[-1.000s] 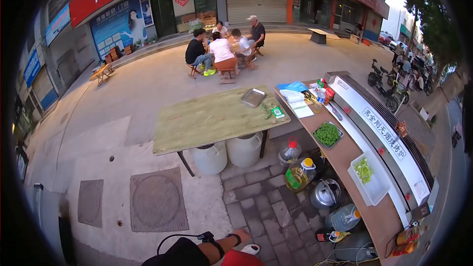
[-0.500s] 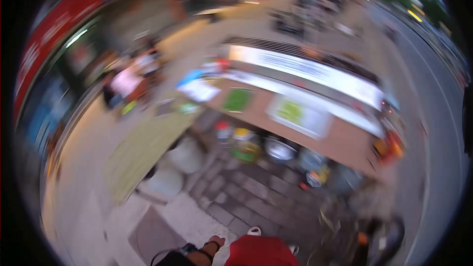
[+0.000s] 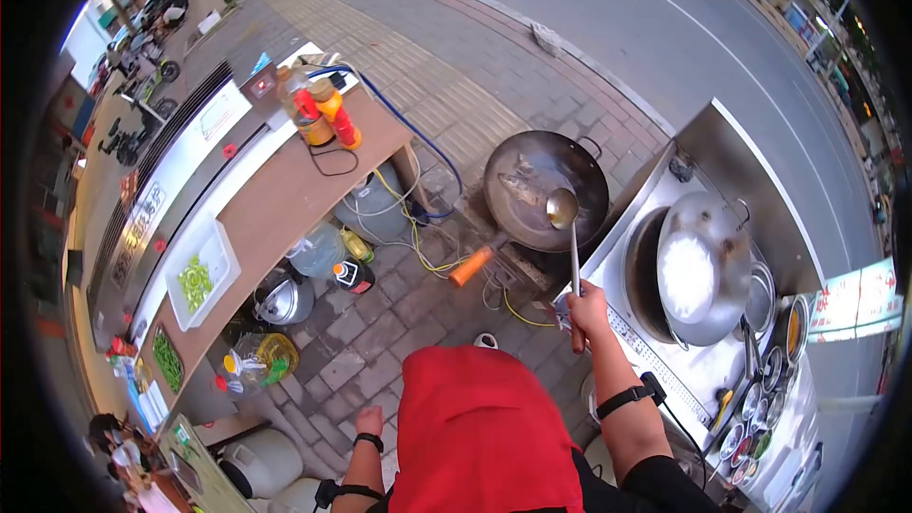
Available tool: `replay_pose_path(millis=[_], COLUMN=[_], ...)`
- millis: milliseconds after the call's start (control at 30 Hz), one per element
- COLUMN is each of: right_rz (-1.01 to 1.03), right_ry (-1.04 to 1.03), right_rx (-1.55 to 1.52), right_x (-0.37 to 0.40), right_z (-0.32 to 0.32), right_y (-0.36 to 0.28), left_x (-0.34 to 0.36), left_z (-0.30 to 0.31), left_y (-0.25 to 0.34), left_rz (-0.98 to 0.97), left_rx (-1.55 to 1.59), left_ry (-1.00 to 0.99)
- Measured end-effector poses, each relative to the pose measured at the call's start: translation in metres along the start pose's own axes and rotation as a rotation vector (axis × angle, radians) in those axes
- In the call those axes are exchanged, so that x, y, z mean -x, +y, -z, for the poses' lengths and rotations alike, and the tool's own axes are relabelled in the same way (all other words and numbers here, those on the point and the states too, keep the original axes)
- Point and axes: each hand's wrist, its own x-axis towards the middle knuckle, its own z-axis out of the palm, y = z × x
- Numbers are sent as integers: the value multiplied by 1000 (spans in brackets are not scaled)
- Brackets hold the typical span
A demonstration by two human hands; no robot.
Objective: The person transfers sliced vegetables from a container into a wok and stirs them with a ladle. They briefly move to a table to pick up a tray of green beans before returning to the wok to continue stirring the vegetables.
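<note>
My right hand (image 3: pixel 588 311) is closed round the handle of a metal ladle (image 3: pixel 562 210), whose wooden end sticks out below the fist. The ladle's bowl overlaps the inside of a dark wok (image 3: pixel 519 185), which has an orange handle (image 3: pixel 470 267) pointing toward me. Low at my left side hangs my left hand (image 3: pixel 369 421), its fingers curled in and nothing showing in them. A red apron (image 3: pixel 484 427) covers my front between the two arms.
A steel counter (image 3: pixel 622 323) on the right carries a second wok (image 3: pixel 705 256) and several small seasoning bowls (image 3: pixel 750 418). At left, a brown table (image 3: pixel 256 180) holds a white tray (image 3: pixel 224 271) of chopped greens and bottles (image 3: pixel 332 114). A gas cylinder (image 3: pixel 372 209), hoses and an oil jug (image 3: pixel 277 358) stand below.
My view has turned right from the table, bringing the woks and steel counter into sight. My right hand, out of view before, now shows with the ladle. My left hand stays low.
</note>
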Motion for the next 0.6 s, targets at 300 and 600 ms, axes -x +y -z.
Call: replay_pose_path(millis=[300,600], right_rz=[-164,-415], right_ry=[-148,-313], right_rx=[-127,-1059], right_x=[2,4], right_z=[-24,-45], right_y=[-7,-36], left_x=[-25,-42], left_z=[6,36], left_y=[46,87], left_rz=[-183,248], left_rx=[110,220], left_ry=[-110,-155])
